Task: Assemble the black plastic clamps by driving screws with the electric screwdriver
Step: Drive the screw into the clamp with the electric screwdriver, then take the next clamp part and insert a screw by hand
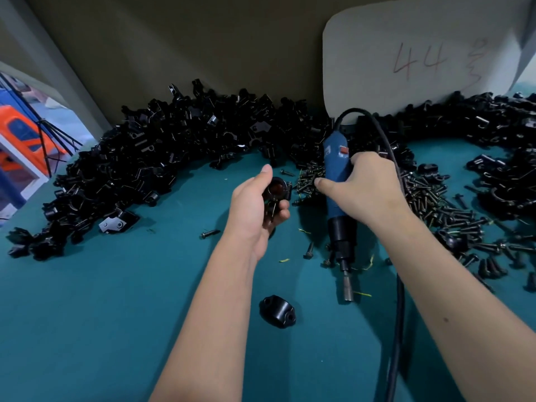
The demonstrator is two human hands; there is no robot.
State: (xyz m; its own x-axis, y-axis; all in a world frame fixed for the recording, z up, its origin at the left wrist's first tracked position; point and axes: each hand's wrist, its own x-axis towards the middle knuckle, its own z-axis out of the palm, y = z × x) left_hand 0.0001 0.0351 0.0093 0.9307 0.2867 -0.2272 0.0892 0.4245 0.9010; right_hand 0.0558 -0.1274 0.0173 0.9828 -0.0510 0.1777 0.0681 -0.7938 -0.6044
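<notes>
My left hand (255, 210) grips a black plastic clamp (276, 190) above the teal table, its round bore facing me. My right hand (365, 190) holds the blue electric screwdriver (338, 210) by its body, bit pointing toward me and down near the table. A single black clamp half (277, 311) lies on the table in front of me, between my forearms. A heap of dark screws (429, 204) spreads under and to the right of my right hand.
A large pile of black clamp parts (150, 169) curves along the back and left of the teal table (87, 314); more lie at the right (504, 175). The screwdriver's black cable (398, 314) runs along my right forearm. A white board marked 44 (420, 59) leans behind.
</notes>
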